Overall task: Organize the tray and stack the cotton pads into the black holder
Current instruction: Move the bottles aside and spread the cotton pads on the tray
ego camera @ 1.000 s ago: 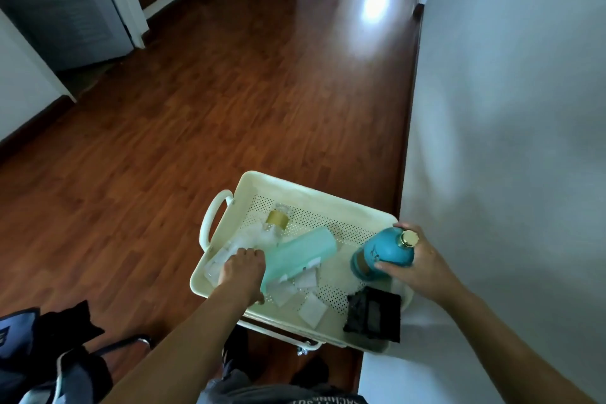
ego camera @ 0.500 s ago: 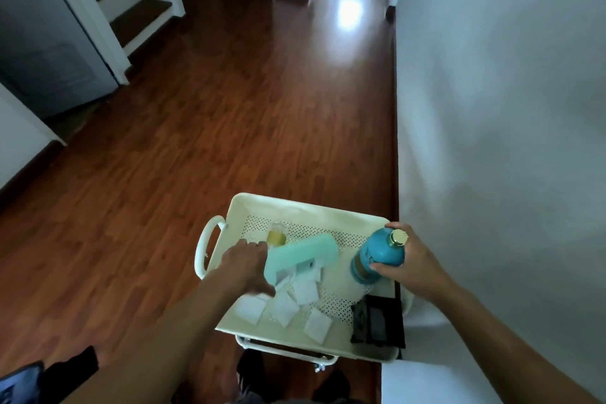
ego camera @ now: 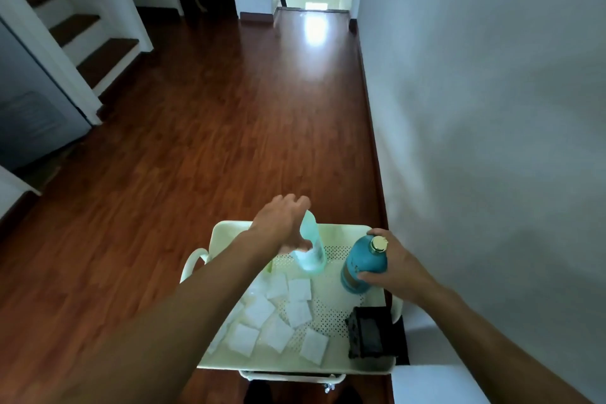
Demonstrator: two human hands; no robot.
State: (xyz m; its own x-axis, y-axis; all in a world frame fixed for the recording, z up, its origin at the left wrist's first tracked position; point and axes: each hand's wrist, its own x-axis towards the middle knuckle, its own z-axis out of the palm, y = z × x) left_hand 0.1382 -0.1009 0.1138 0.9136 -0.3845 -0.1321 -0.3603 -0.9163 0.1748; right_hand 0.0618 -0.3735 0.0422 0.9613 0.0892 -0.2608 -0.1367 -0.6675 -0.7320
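A cream perforated tray [ego camera: 341, 229] sits low in the head view. Several white square cotton pads [ego camera: 298, 290] lie scattered over its left and middle. The black holder [ego camera: 369, 333] rests in the tray's near right corner, apart from the pads. My left hand [ego camera: 282, 223] grips a pale mint bottle [ego camera: 311, 251], held nearly upright at the tray's far side. My right hand [ego camera: 393, 261] is closed around an upright teal bottle [ego camera: 362, 267] with a gold cap, standing right of the mint one.
A white wall [ego camera: 492, 141] runs close along the tray's right side. Dark wooden floor [ego camera: 213, 141] stretches ahead and to the left. Stairs [ego camera: 85, 43] rise at the far left. The tray has a looped handle [ego camera: 193, 261] on its left end.
My left hand has lifted the mint bottle from lying across the pads to nearly upright at the tray's far side, uncovering more pads. My right hand stays on the teal bottle.
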